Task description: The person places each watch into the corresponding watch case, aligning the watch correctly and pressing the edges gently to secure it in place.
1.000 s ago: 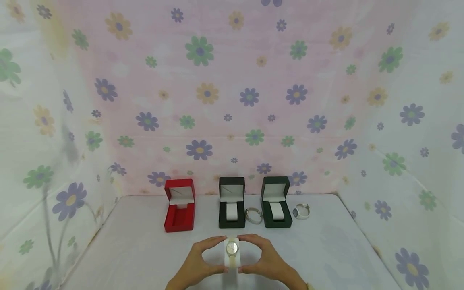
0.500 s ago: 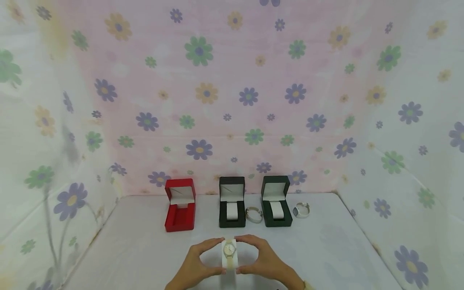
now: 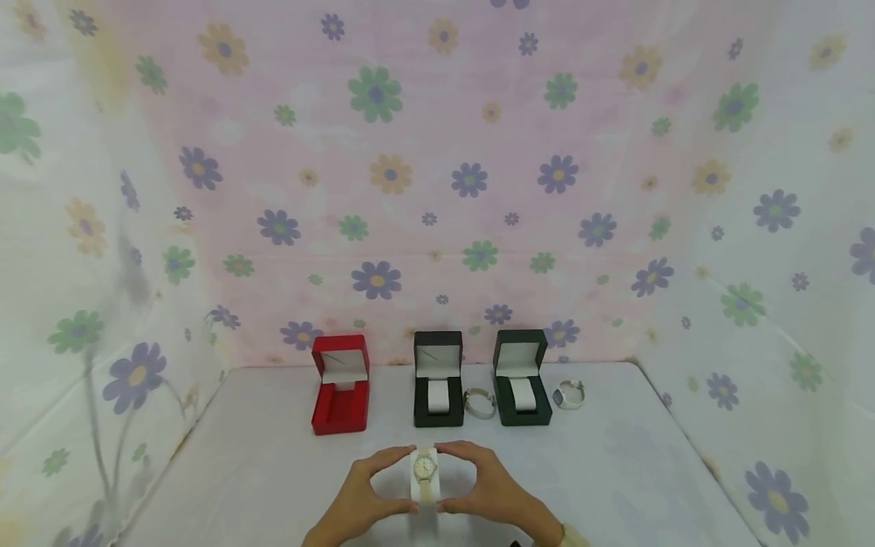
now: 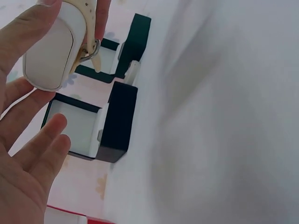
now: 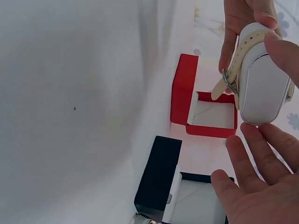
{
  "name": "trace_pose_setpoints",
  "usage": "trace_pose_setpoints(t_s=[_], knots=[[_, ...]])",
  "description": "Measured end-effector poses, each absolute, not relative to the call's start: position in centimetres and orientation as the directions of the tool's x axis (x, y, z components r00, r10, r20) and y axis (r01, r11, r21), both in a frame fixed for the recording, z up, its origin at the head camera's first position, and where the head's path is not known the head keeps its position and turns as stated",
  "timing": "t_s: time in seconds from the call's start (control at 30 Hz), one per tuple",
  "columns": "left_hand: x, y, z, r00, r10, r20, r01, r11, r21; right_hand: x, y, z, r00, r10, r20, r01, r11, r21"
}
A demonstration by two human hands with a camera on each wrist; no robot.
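Observation:
A white watch cushion (image 3: pixel 415 486) carries a wristwatch (image 3: pixel 425 467) with a pale round dial and a cream strap. My left hand (image 3: pixel 358 490) pinches it from the left, thumb near the lower end and a fingertip at the top. From the other side my right hand (image 3: pixel 492 486) pinches it the same way. In the left wrist view, the cushion's smooth flat end (image 4: pixel 49 53) faces the camera, thumb on top and fingers beneath. The strap's buckle (image 5: pixel 229 79) and loose strap tail hang on the cushion's underside in the right wrist view.
An opened red box (image 3: pixel 352 427) with no cushion stands beyond the hands at left. Opened black (image 3: pixel 437 420) and dark green (image 3: pixel 526 418) boxes each hold a white cushion. A metal-band watch (image 3: pixel 481 414) lies between them; another watch (image 3: pixel 570 394) lies at right.
Both hands have shifted slightly left together, carrying the cushion and wristwatch. The boxes and the other watches stay where they were.

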State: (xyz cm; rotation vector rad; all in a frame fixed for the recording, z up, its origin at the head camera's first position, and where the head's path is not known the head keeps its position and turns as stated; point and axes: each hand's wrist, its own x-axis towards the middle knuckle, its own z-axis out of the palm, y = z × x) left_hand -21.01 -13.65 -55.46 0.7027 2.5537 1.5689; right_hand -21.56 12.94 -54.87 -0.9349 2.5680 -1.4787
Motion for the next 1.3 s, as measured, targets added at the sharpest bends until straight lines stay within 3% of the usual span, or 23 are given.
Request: trace_pose_setpoints(t_s=[0.57, 1.03, 1.3], knots=[[-23.5, -16.7, -55.3, -0.895, 0.414, 0.166, 0.348, 0.416, 0.840, -24.4, 9.4, -55.6, -0.823, -0.491, 0.285, -0.483, 0.340, -0.807], [-26.3, -19.6, -54.8, -0.922, 0.344, 0.177, 0.330, 0.459, 0.825, -27.7, 5.6, -55.1, -0.810, -0.497, 0.312, -0.523, 0.372, -0.767], [-28.8, -21.8, -55.0, -0.891, 0.359, 0.276, 0.424, 0.449, 0.786, -30.1, 2.9, -54.7, -0.801, -0.482, 0.356, -0.543, 0.332, -0.771]])
